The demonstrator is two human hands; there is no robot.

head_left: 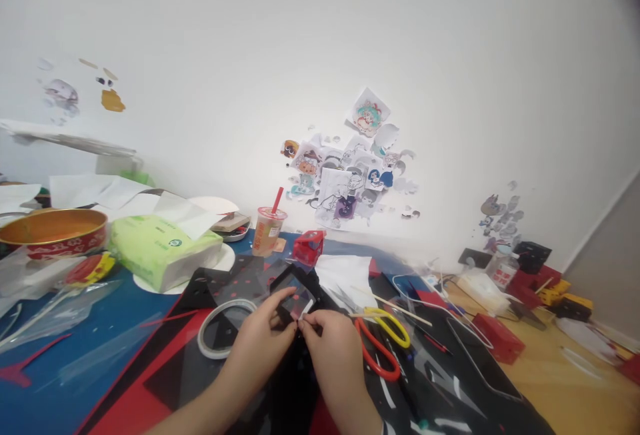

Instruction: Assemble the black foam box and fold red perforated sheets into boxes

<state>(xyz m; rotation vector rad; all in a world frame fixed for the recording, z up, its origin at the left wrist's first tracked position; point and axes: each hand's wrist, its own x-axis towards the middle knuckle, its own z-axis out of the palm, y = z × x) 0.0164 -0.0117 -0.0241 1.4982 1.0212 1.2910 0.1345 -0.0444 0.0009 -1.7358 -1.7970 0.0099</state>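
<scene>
My left hand [267,328] is closed on a small dark rectangular piece [300,296] with a glossy face and a pale edge. Its exact kind I cannot make out. My right hand [334,345] pinches at the near corner of the same piece, fingertips almost touching those of the left, where a bit of white shows. Left of my left hand lies a white roll of tape [203,336]. Just right of my right hand are scissors with one yellow and one orange handle [383,358]. Black and red sheets [145,372] lie beneath both hands.
A drink cup with a red straw [267,232] and a red packet [308,248] stand behind the hands. To the left are a green tissue pack [160,248] and a red-gold tin [55,232]. A phone-like dark slab [483,358] lies right, near thin sticks [403,308].
</scene>
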